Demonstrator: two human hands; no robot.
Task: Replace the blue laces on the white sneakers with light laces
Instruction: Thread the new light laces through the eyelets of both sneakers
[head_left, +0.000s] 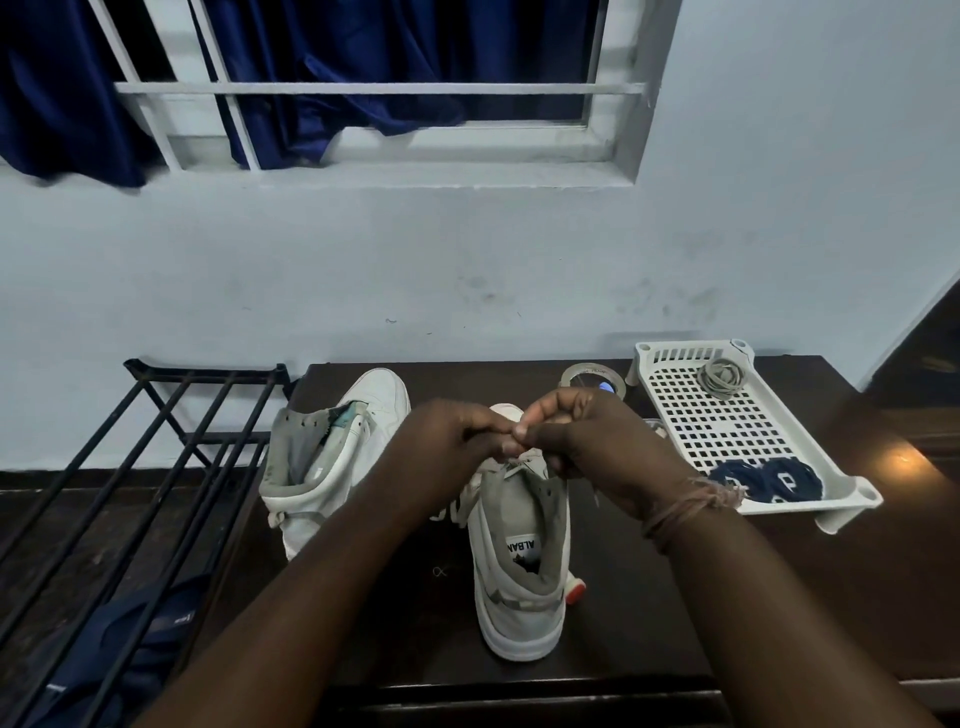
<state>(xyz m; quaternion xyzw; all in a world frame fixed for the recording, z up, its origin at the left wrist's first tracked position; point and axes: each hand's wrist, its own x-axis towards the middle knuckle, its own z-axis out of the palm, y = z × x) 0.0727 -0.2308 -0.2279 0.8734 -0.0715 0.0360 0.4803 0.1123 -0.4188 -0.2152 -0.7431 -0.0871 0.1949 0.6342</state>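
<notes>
Two white sneakers stand on a dark table. The near sneaker points away from me, its heel toward me, and a light lace runs through its upper eyelets. My left hand and my right hand meet above its tongue, both pinching the light lace where the fingertips touch. The other sneaker leans to the left with no lace visible. In the white perforated tray lie two coiled blue laces at the near end and a coiled light lace at the far end.
A roll of clear tape sits behind the near sneaker, next to the tray. A black metal rack stands left of the table with a dark blue slipper under its bars. The wall and a window with blue curtains are behind.
</notes>
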